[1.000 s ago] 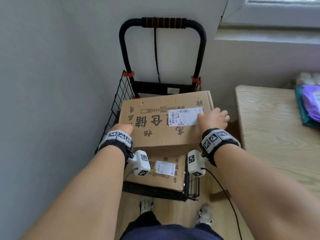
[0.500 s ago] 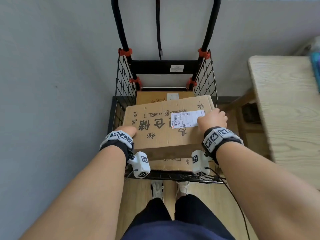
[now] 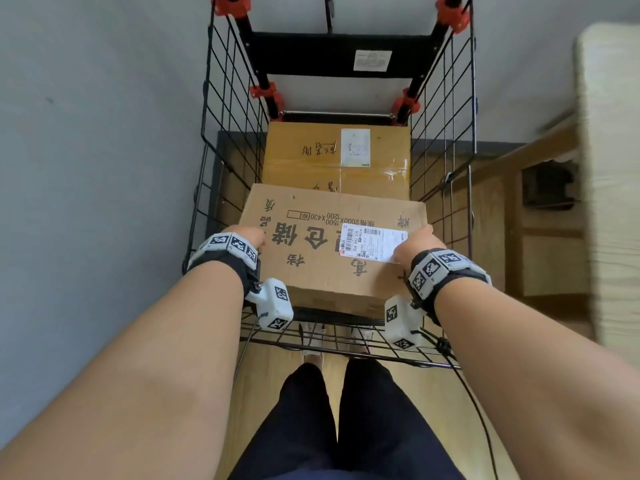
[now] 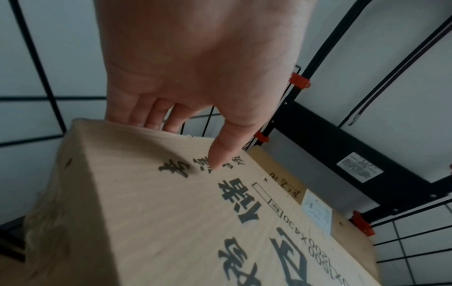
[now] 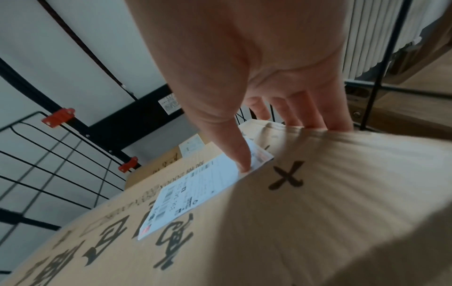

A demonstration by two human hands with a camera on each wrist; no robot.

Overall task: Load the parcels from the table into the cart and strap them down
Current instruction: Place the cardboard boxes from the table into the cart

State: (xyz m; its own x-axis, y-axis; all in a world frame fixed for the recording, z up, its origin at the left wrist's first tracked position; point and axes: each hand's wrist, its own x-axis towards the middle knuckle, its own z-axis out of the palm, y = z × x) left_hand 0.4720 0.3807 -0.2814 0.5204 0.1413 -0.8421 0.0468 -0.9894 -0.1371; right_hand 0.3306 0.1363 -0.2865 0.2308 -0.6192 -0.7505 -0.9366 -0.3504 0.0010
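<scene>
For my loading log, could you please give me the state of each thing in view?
Top box: held at both sides, over the cart.
Lower box: in the cart, taped shut.
Cart: upright, no strap over boxes.
Left hand: gripping top box.
Right hand: gripping top box.

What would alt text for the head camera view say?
Two hands, left hand and right hand, grip a printed cardboard box by its sides inside a black wire cart. A smaller taped box lies deeper in the cart.
</scene>
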